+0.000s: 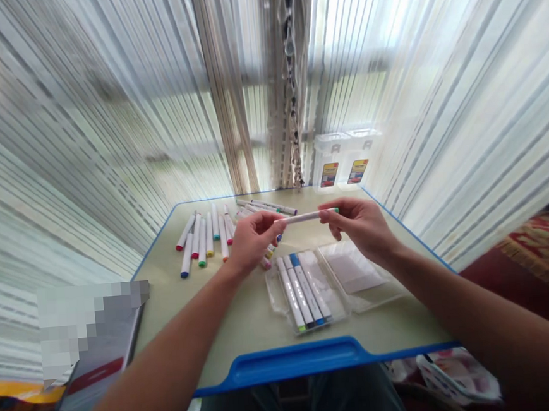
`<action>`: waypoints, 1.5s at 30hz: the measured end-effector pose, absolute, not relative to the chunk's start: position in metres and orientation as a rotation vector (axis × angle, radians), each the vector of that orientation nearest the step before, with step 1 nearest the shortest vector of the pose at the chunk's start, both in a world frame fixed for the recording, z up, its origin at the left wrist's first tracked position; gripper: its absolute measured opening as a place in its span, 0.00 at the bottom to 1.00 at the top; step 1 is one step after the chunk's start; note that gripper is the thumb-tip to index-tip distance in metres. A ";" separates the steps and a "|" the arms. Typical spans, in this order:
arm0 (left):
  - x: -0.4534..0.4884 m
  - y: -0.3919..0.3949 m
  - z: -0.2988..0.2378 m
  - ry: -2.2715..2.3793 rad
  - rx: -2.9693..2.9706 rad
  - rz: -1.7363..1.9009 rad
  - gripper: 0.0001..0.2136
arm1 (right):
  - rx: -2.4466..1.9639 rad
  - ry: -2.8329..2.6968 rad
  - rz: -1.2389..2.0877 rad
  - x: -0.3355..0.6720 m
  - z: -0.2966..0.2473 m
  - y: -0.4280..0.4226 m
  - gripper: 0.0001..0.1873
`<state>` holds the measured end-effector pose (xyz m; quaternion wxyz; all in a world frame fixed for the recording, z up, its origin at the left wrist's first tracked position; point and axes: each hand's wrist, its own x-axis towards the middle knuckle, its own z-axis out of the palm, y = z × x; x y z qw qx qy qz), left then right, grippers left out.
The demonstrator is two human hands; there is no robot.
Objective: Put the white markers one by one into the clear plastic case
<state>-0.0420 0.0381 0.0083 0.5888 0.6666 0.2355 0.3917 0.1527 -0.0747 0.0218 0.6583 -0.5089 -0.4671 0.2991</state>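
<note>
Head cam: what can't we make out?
All head view:
Held marker: left end, hidden by left hand.
Loose markers: full count; left hand covers some.
Box labels: print too small and blurred.
Gray flat item, left: upper part masked by pixelation.

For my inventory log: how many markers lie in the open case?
4, side by side in the left half of the case: lime-ended marker, dark-ended marker, blue-ended marker, then rightmost marker. None seems hidden.
</note>
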 end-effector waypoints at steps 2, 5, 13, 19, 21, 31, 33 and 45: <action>-0.043 0.036 0.007 0.537 1.658 0.869 0.15 | -1.116 -1.071 0.647 0.150 0.026 -0.077 0.18; -0.046 0.035 0.005 0.557 1.855 0.828 0.14 | -1.138 -1.136 0.601 0.139 0.031 -0.083 0.18; -0.049 0.036 0.007 0.558 2.207 0.891 0.07 | -1.186 -1.583 0.345 0.116 0.044 -0.087 0.13; -0.050 0.036 0.011 0.471 2.359 0.912 0.05 | -1.076 -1.815 0.157 0.108 0.050 -0.077 0.09; -0.050 0.037 0.010 0.452 2.355 0.895 0.06 | -1.051 -1.795 0.097 0.107 0.043 -0.078 0.10; -0.047 0.039 0.004 0.405 2.428 0.872 0.08 | -0.961 -1.810 -0.034 0.115 0.024 -0.090 0.10; -0.047 0.039 0.004 0.413 2.432 0.899 0.08 | -0.942 -1.827 -0.040 0.116 0.024 -0.090 0.09; -0.048 0.038 0.000 0.357 2.423 0.938 0.07 | -1.016 -1.901 -0.219 0.117 0.025 -0.095 0.11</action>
